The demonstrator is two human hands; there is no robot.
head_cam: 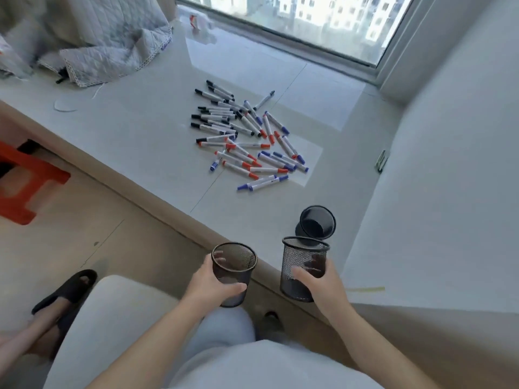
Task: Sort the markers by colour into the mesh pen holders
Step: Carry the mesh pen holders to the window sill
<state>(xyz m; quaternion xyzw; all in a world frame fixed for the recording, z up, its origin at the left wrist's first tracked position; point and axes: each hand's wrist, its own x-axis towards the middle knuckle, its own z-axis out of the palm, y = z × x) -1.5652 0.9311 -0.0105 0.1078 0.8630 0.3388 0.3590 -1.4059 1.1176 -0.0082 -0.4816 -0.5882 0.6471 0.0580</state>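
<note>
1. Markers (244, 136) with white barrels and black, red or blue caps lie in a loose, crossed heap on the pale, glossy surface (140, 130) below a wide window (323, 21); the black-capped ones gather at the far left of the heap, red and blue toward the near right.
2. A rumpled quilted cloth (98, 46) sits at the far left of the surface; an orange stool (25, 181) stands on the beige floor beside it.
3. The left hand (207, 284) holds one black mesh pen holder (234, 272) upright off the near edge, thumb curled across its front wall and fingers round the far side, so the grip is wrapped round it.
4. The right hand (323, 284) grips a second mesh holder (302, 268) at the surface's near edge, upright, thumb on the front, fingers seen through the mesh.
5. A third mesh holder (317, 222) lies tilted just behind it, open mouth toward the camera.
6. All three are round, with solid rims.
</note>
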